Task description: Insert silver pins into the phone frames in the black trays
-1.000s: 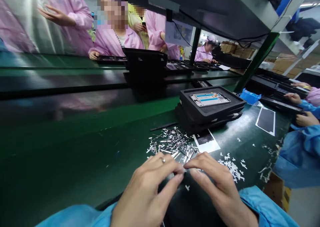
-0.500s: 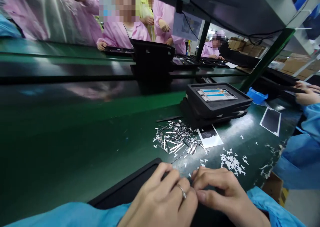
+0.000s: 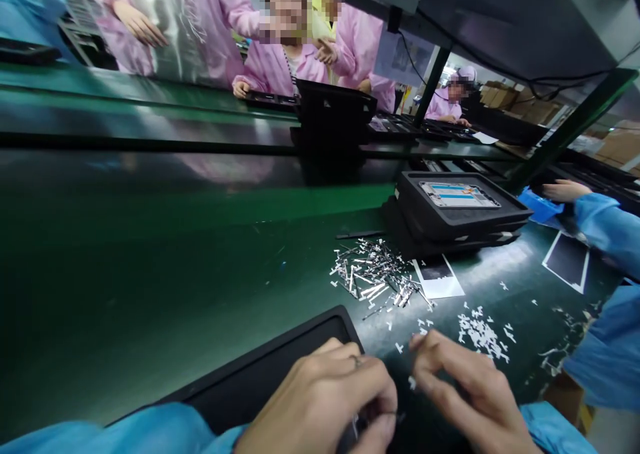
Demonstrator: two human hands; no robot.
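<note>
My left hand (image 3: 325,397) is curled over a black tray (image 3: 235,381) with a raised rim. Its thumb and fingers close on something dark and thin, mostly hidden beneath the hand. A little to the right, my right hand (image 3: 465,387) has thumb and forefinger pinched together. A small white tab (image 3: 412,383) shows at those fingertips. Beyond the hands lies a pile of thin black and silver strips (image 3: 375,271). A heap of small white tabs (image 3: 483,334) lies beyond my right hand.
Stacked black trays (image 3: 460,221) stand further back, a phone frame (image 3: 460,195) in the top one. Near them lie a white-and-black sheet (image 3: 443,281) and another sheet (image 3: 567,261). A co-worker's blue sleeve (image 3: 607,224) reaches in at right beside a blue box (image 3: 540,204). People in pink stand across the bench.
My hands have moved apart, with the right hand now showing a white tab at its fingertips. The view has shifted left. The co-worker's hand at right has reached to the blue box.
</note>
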